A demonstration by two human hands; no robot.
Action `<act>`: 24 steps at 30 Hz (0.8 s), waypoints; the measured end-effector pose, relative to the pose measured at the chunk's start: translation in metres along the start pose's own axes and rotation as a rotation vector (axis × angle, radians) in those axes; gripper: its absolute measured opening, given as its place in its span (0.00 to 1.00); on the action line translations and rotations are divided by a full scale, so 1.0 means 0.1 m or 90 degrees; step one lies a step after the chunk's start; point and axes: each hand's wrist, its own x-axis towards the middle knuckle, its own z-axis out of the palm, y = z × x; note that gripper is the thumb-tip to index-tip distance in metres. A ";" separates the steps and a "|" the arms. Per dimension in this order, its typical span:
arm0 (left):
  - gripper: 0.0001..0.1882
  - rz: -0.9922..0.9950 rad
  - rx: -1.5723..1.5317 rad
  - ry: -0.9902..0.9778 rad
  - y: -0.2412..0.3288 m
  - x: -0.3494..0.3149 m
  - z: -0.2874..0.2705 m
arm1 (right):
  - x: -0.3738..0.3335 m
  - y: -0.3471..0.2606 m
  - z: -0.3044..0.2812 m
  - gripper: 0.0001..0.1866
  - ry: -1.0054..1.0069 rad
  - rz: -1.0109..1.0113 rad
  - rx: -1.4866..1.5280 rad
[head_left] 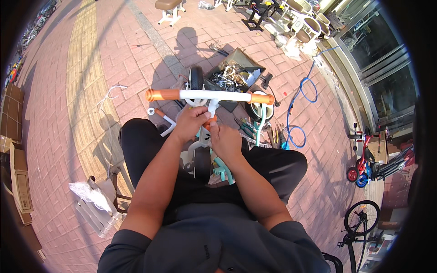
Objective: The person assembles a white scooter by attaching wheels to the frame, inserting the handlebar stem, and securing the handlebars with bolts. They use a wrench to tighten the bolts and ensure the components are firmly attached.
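A white handlebar [214,95] with orange grips at both ends lies across the space in front of me, its stem pointing down toward my lap. My left hand [191,122] is closed round the lower stem, thumb pressed on it. Just to the right and nearer, my right hand [225,140] pinches at the orange collar [209,122] at the stem's foot. Below both hands is a pale small-bike frame [196,146] between my knees, with a dark wheel [202,164] under it. Mint-green tubing [222,171] shows beside that wheel. My fingers partly cover the joint.
Beyond the handlebar stands a box of metal parts [233,75], with a black-tyred wheel [195,78] at its left. Hand tools [278,136] lie to the right, near a looped blue hose [298,132]. A plastic-draped white stool [98,207] is at near left, a bicycle [362,223] at right.
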 end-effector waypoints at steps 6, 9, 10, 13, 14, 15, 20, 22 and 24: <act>0.15 -0.004 -0.024 -0.015 0.02 0.00 0.01 | -0.02 0.03 0.07 0.19 0.097 -0.123 0.007; 0.15 -0.023 -0.020 -0.031 0.04 -0.04 -0.01 | -0.01 0.05 0.09 0.21 -0.015 -0.008 0.122; 0.14 -0.024 -0.014 -0.034 0.05 -0.04 -0.02 | -0.03 0.05 0.10 0.21 0.022 -0.047 0.107; 0.14 -0.017 -0.066 -0.014 0.03 -0.04 0.00 | -0.08 0.04 0.11 0.21 0.127 -0.063 0.073; 0.13 0.008 -0.060 -0.002 0.02 -0.03 0.01 | -0.07 0.03 0.11 0.21 0.117 -0.075 0.057; 0.13 0.032 -0.052 0.014 0.01 -0.03 0.03 | -0.08 0.02 0.12 0.21 0.089 -0.094 0.044; 0.14 0.010 -0.045 -0.031 0.03 -0.03 -0.01 | -0.09 0.00 0.12 0.19 0.081 -0.030 0.117; 0.14 0.008 -0.059 -0.013 0.04 -0.04 0.00 | -0.09 0.00 0.12 0.19 0.157 -0.074 0.074; 0.13 -0.005 -0.042 0.005 0.04 -0.05 0.01 | -0.08 -0.01 0.12 0.19 0.139 -0.129 0.079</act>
